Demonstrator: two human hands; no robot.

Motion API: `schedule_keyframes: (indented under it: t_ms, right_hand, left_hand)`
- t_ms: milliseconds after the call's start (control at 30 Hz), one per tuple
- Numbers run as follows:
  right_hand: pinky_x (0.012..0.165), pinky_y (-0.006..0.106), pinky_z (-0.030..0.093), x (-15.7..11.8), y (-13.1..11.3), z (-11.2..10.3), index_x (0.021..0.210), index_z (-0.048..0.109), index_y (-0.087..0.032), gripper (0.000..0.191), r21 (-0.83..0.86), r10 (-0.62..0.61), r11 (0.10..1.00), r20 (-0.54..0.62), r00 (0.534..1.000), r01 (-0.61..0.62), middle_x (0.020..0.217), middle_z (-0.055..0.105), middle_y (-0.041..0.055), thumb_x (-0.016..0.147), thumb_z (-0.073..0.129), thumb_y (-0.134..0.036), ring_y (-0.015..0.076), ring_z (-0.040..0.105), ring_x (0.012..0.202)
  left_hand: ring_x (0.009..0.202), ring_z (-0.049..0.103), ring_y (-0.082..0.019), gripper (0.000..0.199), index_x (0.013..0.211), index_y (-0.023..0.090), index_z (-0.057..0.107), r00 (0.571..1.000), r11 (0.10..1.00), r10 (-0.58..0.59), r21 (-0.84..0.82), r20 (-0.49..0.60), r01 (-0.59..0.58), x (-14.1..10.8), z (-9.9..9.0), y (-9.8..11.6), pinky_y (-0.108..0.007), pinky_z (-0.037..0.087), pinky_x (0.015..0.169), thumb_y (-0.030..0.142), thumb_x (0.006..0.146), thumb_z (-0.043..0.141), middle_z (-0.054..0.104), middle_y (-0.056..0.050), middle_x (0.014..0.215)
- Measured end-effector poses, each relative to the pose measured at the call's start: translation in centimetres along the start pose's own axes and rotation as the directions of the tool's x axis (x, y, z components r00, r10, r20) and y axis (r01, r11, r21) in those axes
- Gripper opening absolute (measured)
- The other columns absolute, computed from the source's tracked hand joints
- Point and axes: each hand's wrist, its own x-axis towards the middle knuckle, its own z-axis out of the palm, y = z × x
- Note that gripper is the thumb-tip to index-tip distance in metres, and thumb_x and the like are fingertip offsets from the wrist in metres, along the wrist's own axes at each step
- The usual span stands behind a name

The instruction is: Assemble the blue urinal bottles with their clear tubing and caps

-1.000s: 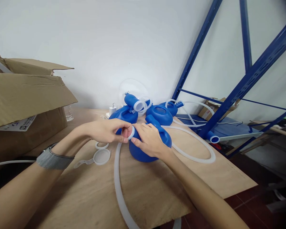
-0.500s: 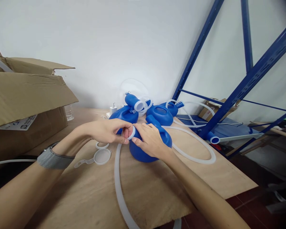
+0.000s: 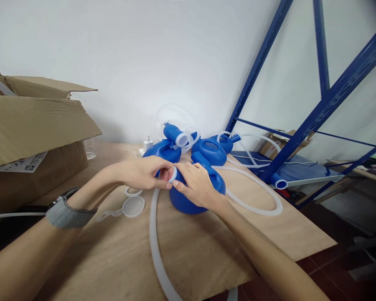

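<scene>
A blue plastic bottle [image 3: 188,204] with a handle lies on the wooden table, its neck pointing left. My left hand [image 3: 146,172] is closed on a white ring [image 3: 173,174] at the bottle's mouth, thumb below and fingertips curled into the opening. Around the neck, my right hand [image 3: 196,182] grips the bottle, with its thumb close to the ring. Left of the bottle lie a translucent cap with a strap [image 3: 133,207] and a second white ring [image 3: 129,193], partly under my left forearm. A white ribbed hose [image 3: 156,246] runs down past the table's front edge.
Several more blue bottles [image 3: 209,151] and coiled hoses [image 3: 265,210] sit behind. An opened cardboard box [image 3: 37,125] stands at left. A small white pump bottle [image 3: 148,144] is by the wall. On the right rises a blue metal rack [image 3: 319,108] beside the table edge.
Both hands stay at the bottle's mouth. The white ring shows slightly narrower under my left fingers, and the whole view has shifted a little.
</scene>
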Motion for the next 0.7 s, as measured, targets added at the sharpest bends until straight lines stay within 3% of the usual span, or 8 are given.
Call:
schedule_keyframes:
  t_ms: [100,233,433,700]
  right_hand:
    - [0.088,0.041,0.038,0.0,0.0,0.1,0.123,0.061,-0.018,0.068,0.003,-0.004,1.0,-0.005,1.0,0.004,0.112,0.075,0.0116,0.105,0.018,-0.067,0.0278,0.064,0.101]
    - [0.091,0.042,0.038,0.0,-0.1,0.1,0.129,0.06,-0.016,0.067,-0.001,0.004,1.0,0.008,1.0,-0.004,0.119,0.074,0.0132,0.106,0.021,-0.066,0.0287,0.064,0.106]
    - [0.093,0.044,0.038,-0.1,-0.2,0.0,0.131,0.059,-0.017,0.061,0.01,0.016,1.0,0.008,1.0,-0.016,0.118,0.074,0.0129,0.107,0.025,-0.062,0.0293,0.064,0.107]
    - [0.092,0.043,0.038,-0.2,-0.3,0.1,0.128,0.059,-0.017,0.055,0.022,0.008,1.0,-0.005,1.0,-0.008,0.12,0.073,0.0114,0.107,0.031,-0.06,0.0287,0.063,0.11]
  left_hand:
    - [0.063,0.052,-0.014,0.026,0.074,0.02,0.058,0.998,0.997,-0.016,0.071,-0.067,0.021,-0.1,0.2,0.7,-0.027,0.038,0.059,0.043,0.086,0.062,0.064,0.001,0.072]
    - [0.06,0.054,-0.013,0.012,0.071,0.02,0.063,0.989,0.976,0.004,0.215,-0.146,0.028,-0.3,0.4,1.7,-0.028,0.037,0.06,0.026,0.081,0.061,0.069,0.001,0.07]
    - [0.052,0.038,-0.014,0.019,0.058,0.021,0.049,0.977,0.906,0.015,0.417,-0.212,0.076,-0.3,1.2,2.5,-0.032,0.026,0.053,0.021,0.074,0.061,0.05,0.002,0.054]
    - [0.05,0.032,-0.012,0.023,0.063,0.02,0.049,0.976,0.877,0.006,0.471,-0.217,0.099,-0.8,1.9,2.9,-0.031,0.025,0.052,0.021,0.084,0.057,0.043,0.004,0.054]
